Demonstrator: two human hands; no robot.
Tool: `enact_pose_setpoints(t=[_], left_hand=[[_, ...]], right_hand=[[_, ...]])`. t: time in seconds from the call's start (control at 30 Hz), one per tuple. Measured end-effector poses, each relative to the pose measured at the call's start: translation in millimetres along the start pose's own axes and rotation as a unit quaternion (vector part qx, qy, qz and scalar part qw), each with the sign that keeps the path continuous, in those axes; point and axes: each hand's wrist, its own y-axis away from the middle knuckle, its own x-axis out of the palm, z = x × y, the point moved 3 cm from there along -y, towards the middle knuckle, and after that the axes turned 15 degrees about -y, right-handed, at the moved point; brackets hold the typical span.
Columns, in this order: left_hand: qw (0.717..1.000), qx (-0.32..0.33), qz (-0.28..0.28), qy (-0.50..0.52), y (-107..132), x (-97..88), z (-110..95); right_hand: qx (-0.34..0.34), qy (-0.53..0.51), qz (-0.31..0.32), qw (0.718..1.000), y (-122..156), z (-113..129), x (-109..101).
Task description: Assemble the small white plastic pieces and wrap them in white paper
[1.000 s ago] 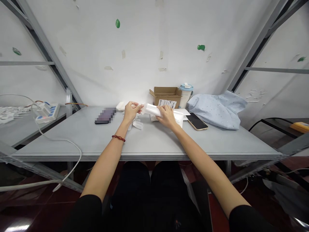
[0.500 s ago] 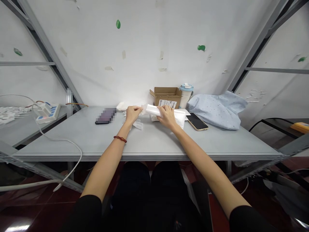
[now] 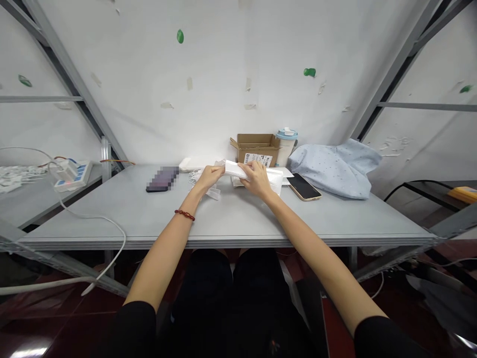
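My right hand (image 3: pixel 257 179) is wrapped round a slim white box (image 3: pixel 234 170), which it holds above the table. At the box's left end my left hand (image 3: pixel 209 178) is closed, its fingers pressed together on what looks like thin clear wrapping (image 3: pixel 219 163). My fingers partly hide this film. Behind and under my right hand lies a white padded bag (image 3: pixel 275 182), with flat white pieces by it. A coiled white cable (image 3: pixel 194 176) and a clear plastic piece (image 3: pixel 213 193) rest on the table near my left hand.
An opened cardboard box (image 3: pixel 257 144) and a lidded cup (image 3: pixel 286 148) stand at the back. To their right are a phone (image 3: pixel 304 187) and a pale blue cloth (image 3: pixel 333 169). A blurred-out phone (image 3: pixel 163 179) lies left; a power strip (image 3: pixel 76 176) sits on the neighbouring table.
My left hand has shifted slightly right, closer to the white box's end, and less wrapping shows between them. My right hand keeps its hold on the box.
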Motion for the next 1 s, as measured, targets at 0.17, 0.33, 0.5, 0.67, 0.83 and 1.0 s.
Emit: enact_pose_setpoints(t=[0.17, 0.33, 0.5, 0.67, 0.83, 1.0], left_hand=[[1.0, -0.001, 0.011, -0.006, 1, -0.7, 2], [0.999, -0.038, -0.018, -0.004, 1, 1.3, 4], [0.999, -0.019, 0.03, 0.018, 2, 3.4, 4], [0.978, 0.015, 0.208, -0.005, 10, 15.2, 0], [0.984, 0.006, 0.176, 0.01, 10, 21.6, 1], [0.99, -0.025, 0.098, 0.1, 4, 15.2, 1]], right_hand=[[-0.028, 0.013, 0.02, 0.999, 1, 5, 1], [-0.039, 0.044, 0.036, 0.998, 2, 14, 5], [-0.027, 0.094, -0.009, 0.995, 2, 14, 6], [-0.015, 0.109, 0.007, 0.994, 4, 9, 8], [-0.018, 0.101, 0.045, 0.994, 4, 12, 14], [0.009, 0.121, 0.044, 0.992, 2, 11, 12]])
